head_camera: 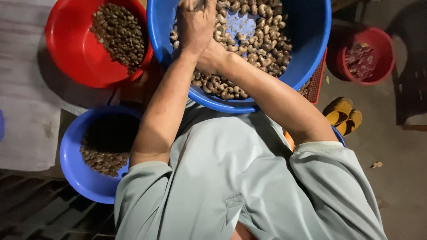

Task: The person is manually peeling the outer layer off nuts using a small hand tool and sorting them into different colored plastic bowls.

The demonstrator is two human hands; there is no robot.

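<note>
Fingers of the left hand [195, 22] curl down into the cashews [262, 40] in the big blue basin [311, 53], the right hand [212, 57] tucked beneath, grip hidden, and a careless scoop near the rim could flick nuts onto the floor [391, 178].

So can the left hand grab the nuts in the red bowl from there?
Probably yes. The left hand is over the big blue basin, and the red bowl sits right beside it, open on top, nothing covering its nuts.
</note>
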